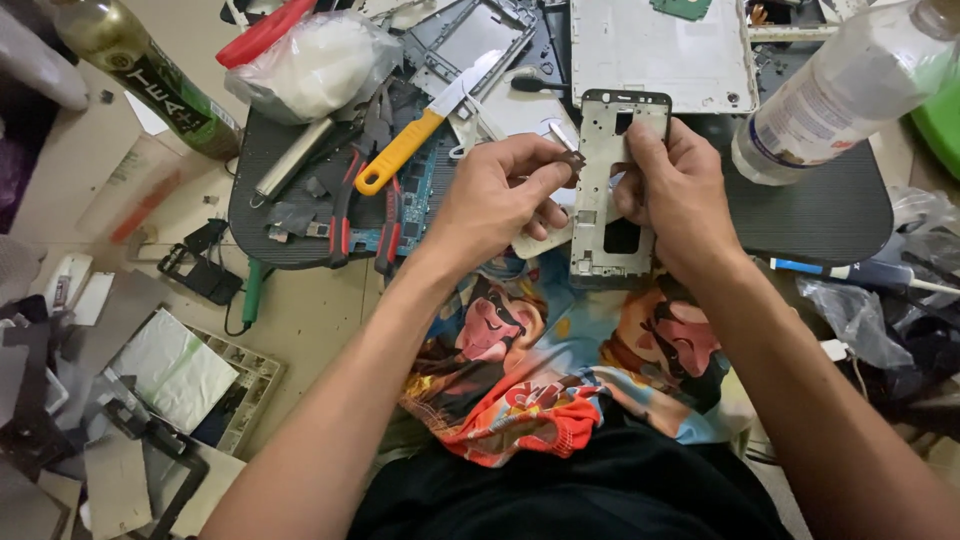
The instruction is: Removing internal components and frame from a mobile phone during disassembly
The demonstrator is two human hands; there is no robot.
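The right hand (672,190) is gripping a pale metal phone frame (612,190), holding it upright over the near edge of the dark worktop (830,215), thumb pressing on the frame's face and fingers wrapping behind its right side. The left hand (500,195) is closing narrowly, thumb and forefinger pinching a small dark part (574,159) right against the frame's left edge near its top. A small pale flat piece (540,243) is showing just under the left hand; whether that hand is holding it cannot be told.

Just left of the left hand, a knife with a yellow handle (400,152) is lying slantwise on the worktop, and red-handled pliers (345,205) are lying beside it over a blue circuit board (415,190). Farther left and far, a clear bag with white stuff (315,65) is resting at the worktop's corner, with a green glass bottle (140,65) lying on the floor beyond. A white back panel (660,50) is lying far behind the frame, and a clear plastic bottle (840,95) is lying tilted at the far right. A colourful printed cloth (560,370) is spreading over the person's lap, near. Loose panels and scraps (120,400) are littering the floor at the near left.
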